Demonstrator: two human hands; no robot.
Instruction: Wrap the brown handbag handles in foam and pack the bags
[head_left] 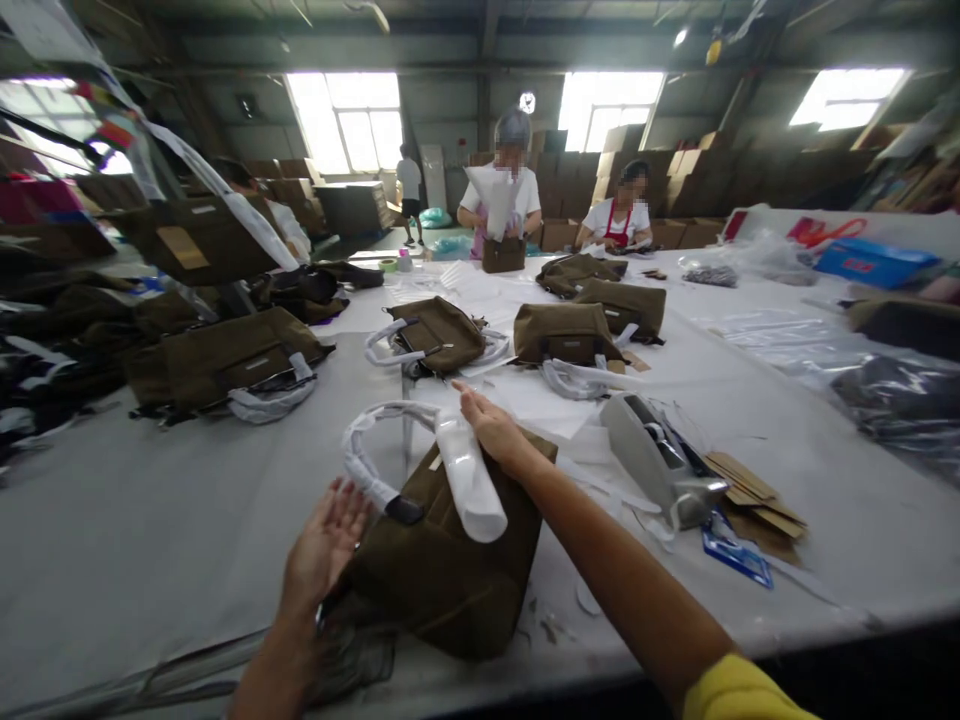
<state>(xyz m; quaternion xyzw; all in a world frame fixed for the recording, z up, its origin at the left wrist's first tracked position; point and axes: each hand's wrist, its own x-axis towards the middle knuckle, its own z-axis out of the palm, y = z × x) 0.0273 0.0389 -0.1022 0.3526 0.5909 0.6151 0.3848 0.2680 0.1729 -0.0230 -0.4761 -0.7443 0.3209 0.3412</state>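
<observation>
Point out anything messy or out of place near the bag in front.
Small paper scraps lie strewn on the table beside the brown bag, and the cardboard tags by the tape dispenser sit in a loose, fanned heap. Nothing looks damaged.

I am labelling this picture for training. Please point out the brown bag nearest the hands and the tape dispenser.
brown bag (442,585): head view, on its front panel.
tape dispenser (636,440): head view, on its grey body.

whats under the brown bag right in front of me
The brown bag lies on the grey table. Crumpled clear plastic pokes out at its near left corner; how far it runs underneath is hidden.
</observation>
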